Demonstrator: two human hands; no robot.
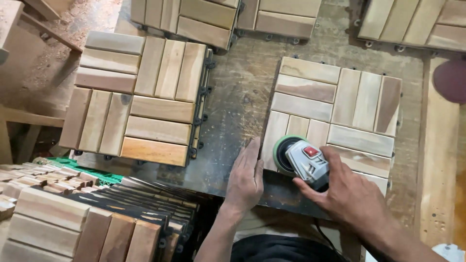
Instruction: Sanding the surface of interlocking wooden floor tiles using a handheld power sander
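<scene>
Sander [305, 162] clasped in right hand's [352, 194] grip on wooden tile [335, 109], left hand [246, 177] flat at its edge, tile stacks [92, 218] beside.

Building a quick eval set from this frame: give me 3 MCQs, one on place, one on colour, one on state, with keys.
1. Where does the sander sit?
A. on the near left corner of the wooden tile in front of the person
B. on the stack of tiles at lower left
C. on bare workbench

2. What colour is the sander's switch?
A. blue
B. red
C. yellow

3. What is the left hand doing?
A. gripping the sander
B. lifted clear of everything
C. lying flat against the tile's left edge

Key:
1 A, the round pad rests on the tile's near left slats.
2 B, a red button shows on the grey body.
3 C, its fingers lie along the tile's side, while the right hand holds the sander.
</scene>
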